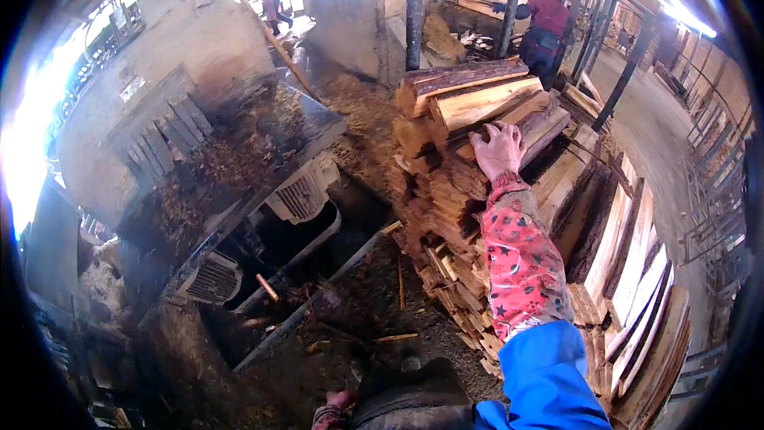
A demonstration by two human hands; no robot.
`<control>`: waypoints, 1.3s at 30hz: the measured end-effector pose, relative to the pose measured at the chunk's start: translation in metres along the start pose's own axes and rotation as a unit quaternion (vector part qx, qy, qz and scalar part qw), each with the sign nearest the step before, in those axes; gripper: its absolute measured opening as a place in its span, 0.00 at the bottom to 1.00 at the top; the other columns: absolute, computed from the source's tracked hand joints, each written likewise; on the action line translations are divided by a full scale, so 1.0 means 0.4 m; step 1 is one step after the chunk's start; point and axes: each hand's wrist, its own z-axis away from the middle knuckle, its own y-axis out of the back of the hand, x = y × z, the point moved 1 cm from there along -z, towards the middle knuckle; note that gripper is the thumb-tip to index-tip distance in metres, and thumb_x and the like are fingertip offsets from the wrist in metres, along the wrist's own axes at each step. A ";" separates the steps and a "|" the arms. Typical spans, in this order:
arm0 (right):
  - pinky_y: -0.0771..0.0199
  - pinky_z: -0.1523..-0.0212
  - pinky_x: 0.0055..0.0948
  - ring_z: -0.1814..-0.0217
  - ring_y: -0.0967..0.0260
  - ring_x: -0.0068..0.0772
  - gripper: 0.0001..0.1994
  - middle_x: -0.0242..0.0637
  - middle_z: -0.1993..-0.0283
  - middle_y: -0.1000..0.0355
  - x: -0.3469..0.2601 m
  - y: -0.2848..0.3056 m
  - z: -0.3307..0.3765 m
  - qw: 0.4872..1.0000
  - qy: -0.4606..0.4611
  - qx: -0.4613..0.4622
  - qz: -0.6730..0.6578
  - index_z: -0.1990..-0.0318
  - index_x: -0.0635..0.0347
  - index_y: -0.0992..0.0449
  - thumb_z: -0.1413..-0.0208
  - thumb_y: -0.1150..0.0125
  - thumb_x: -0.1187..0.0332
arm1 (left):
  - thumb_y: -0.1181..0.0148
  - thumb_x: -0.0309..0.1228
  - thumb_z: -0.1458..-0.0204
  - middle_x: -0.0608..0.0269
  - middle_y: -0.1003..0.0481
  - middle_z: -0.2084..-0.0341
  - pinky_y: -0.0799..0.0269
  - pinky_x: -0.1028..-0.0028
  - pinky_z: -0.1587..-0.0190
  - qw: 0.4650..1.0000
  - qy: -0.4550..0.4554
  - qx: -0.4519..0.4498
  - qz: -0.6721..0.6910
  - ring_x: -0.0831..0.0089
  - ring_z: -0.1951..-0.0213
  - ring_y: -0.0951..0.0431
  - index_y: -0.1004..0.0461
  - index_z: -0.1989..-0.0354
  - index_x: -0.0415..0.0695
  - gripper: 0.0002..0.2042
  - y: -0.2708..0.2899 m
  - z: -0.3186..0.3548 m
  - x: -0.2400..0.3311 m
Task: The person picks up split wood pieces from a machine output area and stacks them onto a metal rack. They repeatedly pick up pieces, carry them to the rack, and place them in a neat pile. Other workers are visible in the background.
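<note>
My right hand (pixel 500 147), in a red patterned sleeve pulled below a blue one, reaches to the top of a pile of rough wood. Its bent fingers grip the end of a bark-edged wood slab (pixel 535 114). Beside it lie a pale split slab (pixel 487 103) and a darker bark-covered log (pixel 465 80). Beneath them the stacked wood ends (pixel 446 199) form a ragged, stepped face. My left hand (pixel 338 399) hangs low by my body at the bottom edge; its fingers are too small and dim to make out.
More long slabs (pixel 625 247) lean along the right. At left stands a large, dirty rounded machine or furnace (pixel 191 48), with metal grates (pixel 298 197) over a dark opening. A wooden pole (pixel 278 48) leans against it. Metal posts (pixel 415 12) rise behind the pile; another person (pixel 547 20) stands beyond.
</note>
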 end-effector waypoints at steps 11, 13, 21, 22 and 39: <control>0.54 0.39 0.47 0.38 0.49 0.34 0.20 0.30 0.45 0.36 0.007 -0.028 -0.024 1.000 0.019 -0.021 0.005 0.54 0.46 0.25 0.54 0.46 0.50 | 0.35 0.39 0.66 0.62 0.27 0.82 0.34 0.69 0.79 0.994 0.019 0.109 -0.019 0.69 0.80 0.29 0.25 0.78 0.42 0.13 -0.026 0.012 0.003; 0.55 0.39 0.46 0.37 0.49 0.33 0.20 0.29 0.44 0.36 0.003 -0.037 -0.023 0.999 0.016 -0.033 0.010 0.54 0.45 0.25 0.53 0.46 0.50 | 0.35 0.40 0.66 0.62 0.26 0.81 0.33 0.70 0.78 0.998 -0.045 0.002 -0.051 0.70 0.79 0.28 0.24 0.77 0.42 0.14 -0.001 -0.066 -0.079; 0.49 0.40 0.39 0.40 0.45 0.41 0.22 0.35 0.42 0.38 0.119 -0.055 -0.094 0.993 0.061 -0.085 0.063 0.50 0.49 0.28 0.49 0.50 0.50 | 0.37 0.41 0.65 0.63 0.25 0.78 0.31 0.73 0.75 0.993 0.036 0.056 -0.097 0.71 0.77 0.26 0.24 0.76 0.44 0.13 -0.074 0.013 0.056; 0.48 0.40 0.38 0.41 0.44 0.42 0.22 0.37 0.42 0.38 0.129 -0.057 -0.106 0.991 0.069 -0.097 0.059 0.49 0.49 0.29 0.48 0.50 0.50 | 0.37 0.41 0.65 0.63 0.24 0.78 0.31 0.73 0.75 0.993 0.041 0.057 -0.096 0.71 0.77 0.26 0.24 0.76 0.45 0.13 -0.075 0.009 0.058; 0.50 0.40 0.43 0.41 0.45 0.48 0.24 0.46 0.45 0.37 0.142 -0.085 -0.134 0.981 0.088 -0.092 0.143 0.47 0.50 0.31 0.46 0.56 0.47 | 0.38 0.52 0.69 0.62 0.25 0.84 0.30 0.70 0.73 0.996 0.015 0.075 -0.047 0.71 0.80 0.27 0.22 0.83 0.48 0.18 -0.050 0.074 0.068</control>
